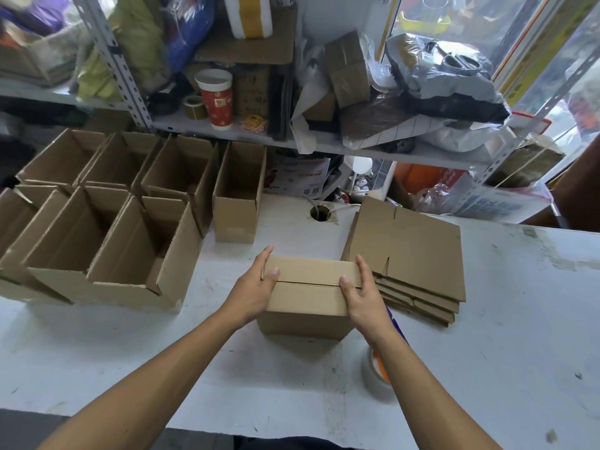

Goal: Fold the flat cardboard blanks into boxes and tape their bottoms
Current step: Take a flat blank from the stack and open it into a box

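Both hands press the bottom flaps of a box shut, ready for tape.

The box [308,295] stands upside down between the left hand [256,287] and right hand [360,293], each gripping an end, thumbs on the seam; keep the flaps flush before taping. The tape roll [378,375], under the right wrist, is partly hidden.

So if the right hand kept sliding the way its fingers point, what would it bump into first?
The right hand points away, up the table. Past the box it holds, it would probably first meet the stack of flat cardboard blanks, though depth is hard to judge.
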